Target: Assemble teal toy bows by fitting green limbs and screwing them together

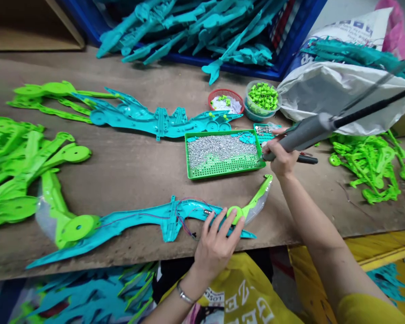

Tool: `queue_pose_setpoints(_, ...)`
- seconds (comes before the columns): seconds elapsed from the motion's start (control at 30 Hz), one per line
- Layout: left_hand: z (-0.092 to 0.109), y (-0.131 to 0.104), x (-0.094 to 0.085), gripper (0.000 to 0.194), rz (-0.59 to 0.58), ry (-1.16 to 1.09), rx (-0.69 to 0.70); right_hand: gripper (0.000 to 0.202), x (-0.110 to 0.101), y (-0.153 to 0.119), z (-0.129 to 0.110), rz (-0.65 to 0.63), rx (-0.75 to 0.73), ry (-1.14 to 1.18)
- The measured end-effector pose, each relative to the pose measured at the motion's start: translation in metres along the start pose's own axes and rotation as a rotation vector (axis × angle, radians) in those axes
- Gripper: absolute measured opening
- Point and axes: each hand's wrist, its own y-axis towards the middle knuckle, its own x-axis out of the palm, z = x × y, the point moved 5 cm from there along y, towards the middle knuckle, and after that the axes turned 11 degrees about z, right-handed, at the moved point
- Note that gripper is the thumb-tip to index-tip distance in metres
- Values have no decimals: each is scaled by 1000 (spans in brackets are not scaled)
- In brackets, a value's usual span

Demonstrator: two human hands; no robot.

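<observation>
My left hand lies with fingers spread on the right part of a turquoise bow-shaped plastic shell. Thin red and dark wires run inside this shell. Lime-green curved limbs are joined at its ends: the left limb and the right limb, each with a clear plastic piece. My right hand is closed around a grey electric screwdriver, its cord leading off to the upper right. The screwdriver's tip is at the right end of a green tray of small silvery screws.
Behind lie more turquoise shells, a red basket and a tub of green pieces. A blue crate of turquoise parts stands at the back. Green parts heap at left and right. A white sack stands back right.
</observation>
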Motion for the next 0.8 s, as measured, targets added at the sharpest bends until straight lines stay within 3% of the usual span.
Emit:
queue_pose_setpoints(0.17,0,1,0,36,-9,1,-3,20,-30,-10,-32,8,-59,-15)
queue_pose_setpoints(0.33,0,3,-1,37,-11,4,7,27,-59,-21,-18,103,2,-40)
queue_pose_setpoints(0.57,0,4,-1,35,-8,0,6,22,-61,-22,-1,109,50,-25)
queue_pose_setpoints(0.8,1,3,-1,37,-29,10,8,23,-57,-21,15,-77,186,-84)
